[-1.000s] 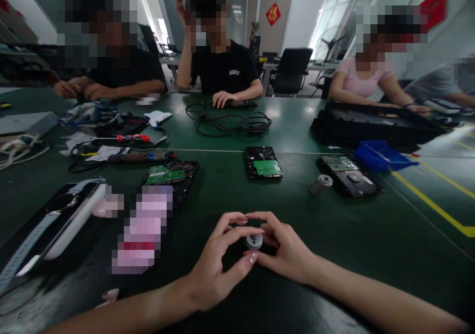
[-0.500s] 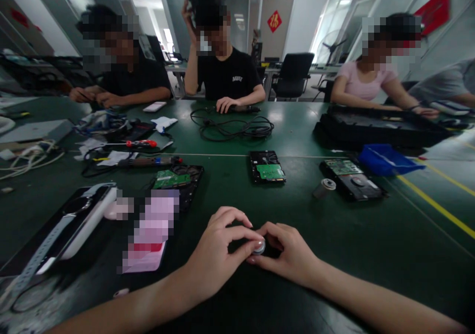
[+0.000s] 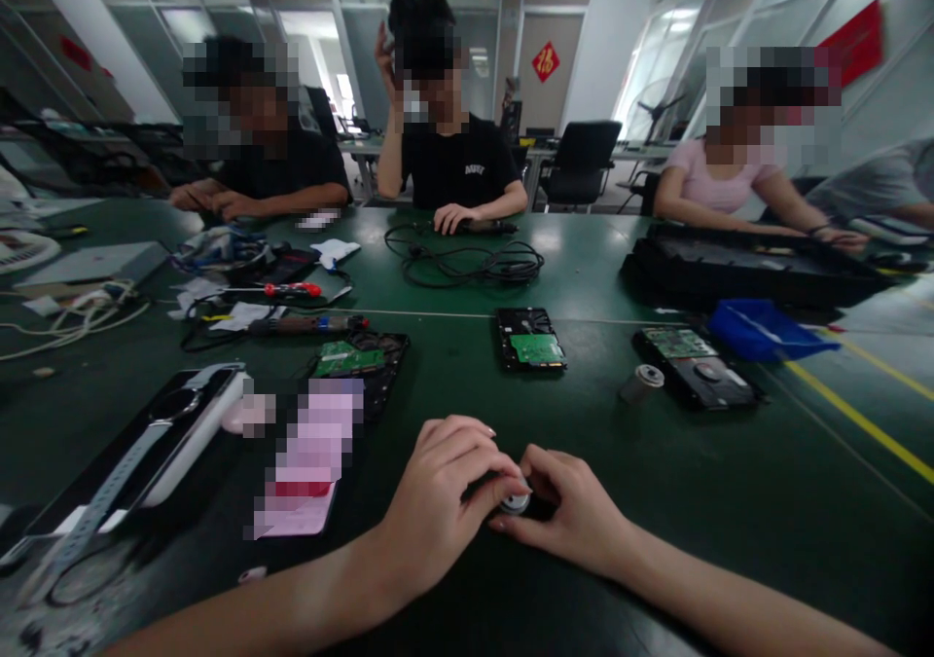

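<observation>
In the head view, a small silvery metal cylinder (image 3: 515, 503) is between my two hands near the front of the green table, its round top facing up. My right hand (image 3: 573, 506) grips its side between thumb and curled fingers. Over the top, the thumb and forefinger of my left hand (image 3: 445, 501) pinch at its rim, the other fingers curled above. My fingers cover much of the cylinder. A similar metal cylinder (image 3: 643, 383) stands ahead to the right, beside a hard drive (image 3: 700, 370). Straight ahead lies another hard drive (image 3: 531, 340) with a green circuit board.
To the left lie a phone (image 3: 310, 462), a smartwatch (image 3: 175, 404) and a third hard drive (image 3: 390, 355). Beyond are an electric screwdriver (image 3: 306, 324), a red-handled screwdriver (image 3: 292, 289), a coiled black cable (image 3: 467, 266), a blue tray (image 3: 770, 331) and a black casing (image 3: 759, 263). Several people sit opposite.
The camera view has shifted slightly, so things appear lower and a little to the right. My left fingers have moved slightly over the cylinder, showing more of its top. Both hands still hold it.
</observation>
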A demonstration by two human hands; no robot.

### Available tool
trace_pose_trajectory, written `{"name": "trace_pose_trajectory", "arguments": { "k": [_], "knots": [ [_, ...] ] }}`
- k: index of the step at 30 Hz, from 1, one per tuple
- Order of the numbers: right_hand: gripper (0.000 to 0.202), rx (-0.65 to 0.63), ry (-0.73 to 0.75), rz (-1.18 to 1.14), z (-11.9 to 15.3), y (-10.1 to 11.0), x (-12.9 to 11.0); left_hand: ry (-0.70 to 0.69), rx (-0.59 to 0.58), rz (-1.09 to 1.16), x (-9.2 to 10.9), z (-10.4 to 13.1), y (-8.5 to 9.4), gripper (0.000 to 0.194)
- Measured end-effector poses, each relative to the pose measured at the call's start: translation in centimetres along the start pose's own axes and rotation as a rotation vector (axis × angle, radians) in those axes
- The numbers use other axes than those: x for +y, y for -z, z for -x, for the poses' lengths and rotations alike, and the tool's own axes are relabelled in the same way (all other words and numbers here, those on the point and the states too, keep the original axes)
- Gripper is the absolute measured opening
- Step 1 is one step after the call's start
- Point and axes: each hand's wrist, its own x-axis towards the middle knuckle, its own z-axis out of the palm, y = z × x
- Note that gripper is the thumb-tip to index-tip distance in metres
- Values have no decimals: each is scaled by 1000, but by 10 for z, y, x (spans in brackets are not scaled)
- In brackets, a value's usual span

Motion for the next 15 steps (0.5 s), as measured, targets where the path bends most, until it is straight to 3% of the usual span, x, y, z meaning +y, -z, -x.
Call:
{"name": "trace_pose_trajectory", "arguments": {
  "k": [4,7,11,15],
  "knots": [
    [44,-34,-16,15,0,1,1,78,91,20,1,-1,22,13],
    [42,-48,-12,24,0,1,2,148,95,-21,-7,17,34,9],
    [40,-39,8,22,0,1,1,160,51,-168,-28,54,31,7],
    [40,-32,17,21,0,2,-1,167,95,-415,-44,77,22,15]
  ]
}}
